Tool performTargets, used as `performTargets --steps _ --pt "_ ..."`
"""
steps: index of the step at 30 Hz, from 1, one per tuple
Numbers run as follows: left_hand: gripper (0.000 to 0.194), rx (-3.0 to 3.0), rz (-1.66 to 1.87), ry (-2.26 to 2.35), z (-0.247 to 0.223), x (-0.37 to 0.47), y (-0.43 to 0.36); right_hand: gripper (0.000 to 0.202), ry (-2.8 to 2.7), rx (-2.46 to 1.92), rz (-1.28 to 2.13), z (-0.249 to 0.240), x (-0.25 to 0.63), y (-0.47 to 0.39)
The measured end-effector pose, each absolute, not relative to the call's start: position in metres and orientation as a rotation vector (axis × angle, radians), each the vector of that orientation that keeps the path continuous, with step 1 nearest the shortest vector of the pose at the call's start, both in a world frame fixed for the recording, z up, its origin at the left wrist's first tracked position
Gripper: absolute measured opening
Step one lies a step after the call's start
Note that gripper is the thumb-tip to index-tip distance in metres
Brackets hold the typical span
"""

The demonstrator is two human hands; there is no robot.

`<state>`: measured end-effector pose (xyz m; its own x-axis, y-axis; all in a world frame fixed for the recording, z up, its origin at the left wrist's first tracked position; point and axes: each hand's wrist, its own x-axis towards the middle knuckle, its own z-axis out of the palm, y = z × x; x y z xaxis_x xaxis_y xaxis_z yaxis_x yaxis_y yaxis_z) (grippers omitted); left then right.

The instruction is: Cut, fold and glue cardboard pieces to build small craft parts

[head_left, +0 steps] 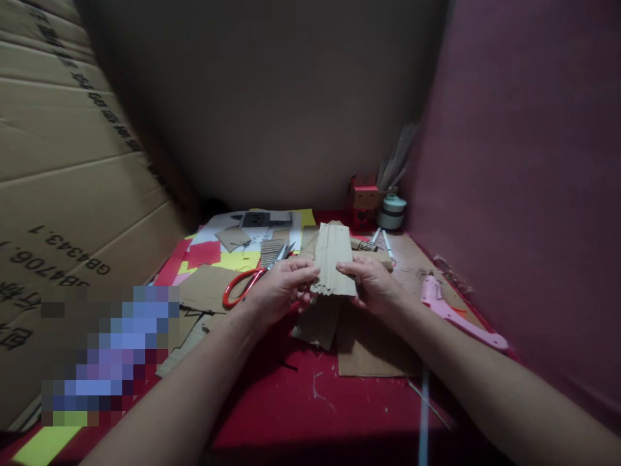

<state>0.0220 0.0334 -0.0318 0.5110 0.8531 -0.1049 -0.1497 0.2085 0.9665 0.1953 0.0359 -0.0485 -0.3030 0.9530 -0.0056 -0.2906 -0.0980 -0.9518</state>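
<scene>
A pale ridged piece of cardboard (pixel 334 255) is held up over the table between my two hands, its lower edge ragged. My left hand (pixel 286 285) pinches its left edge. On the opposite edge, my right hand (pixel 371 278) grips with the thumb on the front face. Under it lie another cardboard strip (pixel 317 323) and a larger brown cardboard sheet (pixel 373 353). Red-handled scissors (pixel 245 285) rest just beyond my left hand, blades pointing away. To the right of my right hand lies a pink glue gun (pixel 460 317).
Coloured paper (pixel 204 254) and cardboard scraps (pixel 206 288) cover the back left of the red tabletop (pixel 310 401). A red box figure (pixel 363 200) and a pale green jar (pixel 392 210) stand at the back right. A large carton wall (pixel 58 162) rises at left, a pink wall (pixel 524 162) at right.
</scene>
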Motion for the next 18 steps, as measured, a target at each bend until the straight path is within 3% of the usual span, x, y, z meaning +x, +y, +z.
performTargets --steps 7,18 --pt "0.012 1.141 0.859 0.739 -0.0397 0.0256 0.0357 0.016 -1.116 -0.877 1.572 -0.0498 0.1946 0.0353" --pt "0.010 1.045 0.733 0.593 -0.0334 0.0221 0.0354 0.044 -1.055 -0.512 1.923 -0.0520 0.2041 0.0372"
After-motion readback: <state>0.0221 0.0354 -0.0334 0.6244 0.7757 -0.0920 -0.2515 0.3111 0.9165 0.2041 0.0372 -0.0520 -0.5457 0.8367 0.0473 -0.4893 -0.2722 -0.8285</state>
